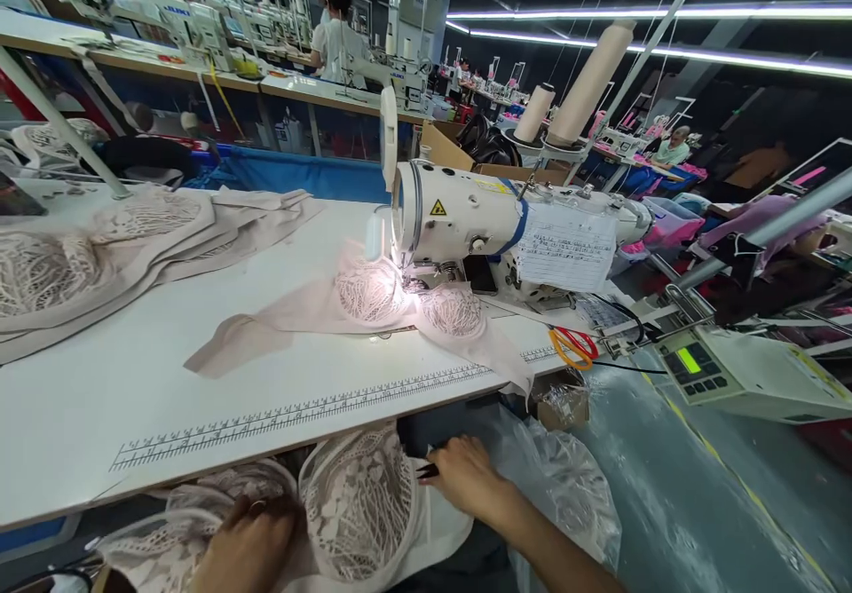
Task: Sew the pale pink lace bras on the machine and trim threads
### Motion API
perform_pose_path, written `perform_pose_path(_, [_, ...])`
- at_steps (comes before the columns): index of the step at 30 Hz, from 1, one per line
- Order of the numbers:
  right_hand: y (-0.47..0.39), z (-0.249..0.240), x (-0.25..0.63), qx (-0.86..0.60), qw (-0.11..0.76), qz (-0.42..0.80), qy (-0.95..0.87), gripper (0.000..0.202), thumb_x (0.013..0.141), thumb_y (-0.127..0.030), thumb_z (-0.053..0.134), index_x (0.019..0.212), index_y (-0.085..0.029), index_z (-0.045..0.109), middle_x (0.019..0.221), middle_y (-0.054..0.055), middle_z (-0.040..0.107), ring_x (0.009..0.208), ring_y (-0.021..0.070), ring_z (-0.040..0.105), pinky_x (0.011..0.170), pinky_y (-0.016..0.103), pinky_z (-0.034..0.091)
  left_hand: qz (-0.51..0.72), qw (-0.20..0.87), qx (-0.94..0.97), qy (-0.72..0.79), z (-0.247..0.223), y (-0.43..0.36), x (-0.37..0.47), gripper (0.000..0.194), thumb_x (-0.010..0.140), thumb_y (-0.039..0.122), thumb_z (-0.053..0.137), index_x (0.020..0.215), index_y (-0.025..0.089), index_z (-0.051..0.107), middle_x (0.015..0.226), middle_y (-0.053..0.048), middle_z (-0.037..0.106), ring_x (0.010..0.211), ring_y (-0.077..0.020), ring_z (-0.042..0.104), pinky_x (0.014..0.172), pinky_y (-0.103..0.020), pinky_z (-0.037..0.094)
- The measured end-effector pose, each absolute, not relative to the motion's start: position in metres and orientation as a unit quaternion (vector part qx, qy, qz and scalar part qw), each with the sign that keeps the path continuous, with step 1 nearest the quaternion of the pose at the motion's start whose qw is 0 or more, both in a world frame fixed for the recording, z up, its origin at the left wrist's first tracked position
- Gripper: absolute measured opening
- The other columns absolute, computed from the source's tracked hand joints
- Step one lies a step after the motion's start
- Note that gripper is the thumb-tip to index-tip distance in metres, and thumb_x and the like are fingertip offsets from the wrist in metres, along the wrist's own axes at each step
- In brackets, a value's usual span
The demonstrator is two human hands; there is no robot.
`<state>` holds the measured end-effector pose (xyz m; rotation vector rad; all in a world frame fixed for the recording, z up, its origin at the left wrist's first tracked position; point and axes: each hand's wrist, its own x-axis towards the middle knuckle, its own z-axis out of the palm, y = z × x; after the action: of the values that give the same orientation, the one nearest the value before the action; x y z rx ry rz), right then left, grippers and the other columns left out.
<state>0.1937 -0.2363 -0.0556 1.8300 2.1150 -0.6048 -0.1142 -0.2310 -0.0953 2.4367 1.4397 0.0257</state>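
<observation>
Pale lace bra (359, 513) below the worktop (86, 407)

Left hand (249, 535) lies with curled fingers over lace pieces (160, 549) beside this bra; whether it grips any of them cannot be told. Right hand (468, 478), at the right side of the cup, is closed around a small dark tool (427, 470), perhaps snips, its tip toward the cup's edge.

Farther off, a second bra (453, 311) lies on the worktop under the lit needle end of the sewing machine (459, 211). Cups and bands look already joined on both, so the work seems well along; what stitching is left cannot be read. More bras (160, 220) are piled at left, perhaps finished or waiting.

The worktop's near edge slants just above the hands, a printed ruler (286, 415) along it; the second bra's right band droops over it. White surface shows between pile and machine. At right, scissors (567, 358) and a plastic bag (572, 478) narrow the room.
</observation>
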Motion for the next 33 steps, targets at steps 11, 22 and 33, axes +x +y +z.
perform_pose_path(11, [-0.205,0.043,0.246,0.614,0.085,-0.171,0.766,0.02,0.088,-0.008,0.058,0.087,-0.019,0.075,0.089,0.006,0.078,0.086,0.0232,0.073,0.07,0.028,0.046,0.205,0.192,0.942,0.182,0.007,-0.14,-0.055,0.029,0.105,0.021,0.039,0.111,0.021,0.067,0.102,-0.008,0.07,0.092,-0.0207,0.065,0.084,-0.031,0.055])
perform_pose_path(22, [-0.038,0.033,0.258,0.632,-0.056,0.075,0.77,0.024,0.09,-0.032,0.066,0.108,-0.018,0.072,0.097,0.011,0.077,0.087,0.028,0.071,0.075,0.034,0.051,0.071,-0.072,0.985,0.14,0.012,-0.012,0.01,0.027,0.092,0.002,0.038,0.096,0.01,0.064,0.09,-0.013,0.066,0.077,-0.0238,0.056,0.069,-0.035,0.046])
perform_pose_path(33, [-0.008,0.015,0.278,0.537,-0.005,0.121,0.835,0.028,0.089,-0.02,0.056,0.106,-0.019,0.079,0.102,0.014,0.078,0.093,0.0309,0.071,0.091,0.045,0.053,0.123,-0.077,0.969,0.202,0.007,-0.025,0.014,0.021,0.086,-0.002,0.041,0.088,0.011,0.058,0.09,-0.011,0.06,0.074,-0.0221,0.05,0.061,-0.033,0.04])
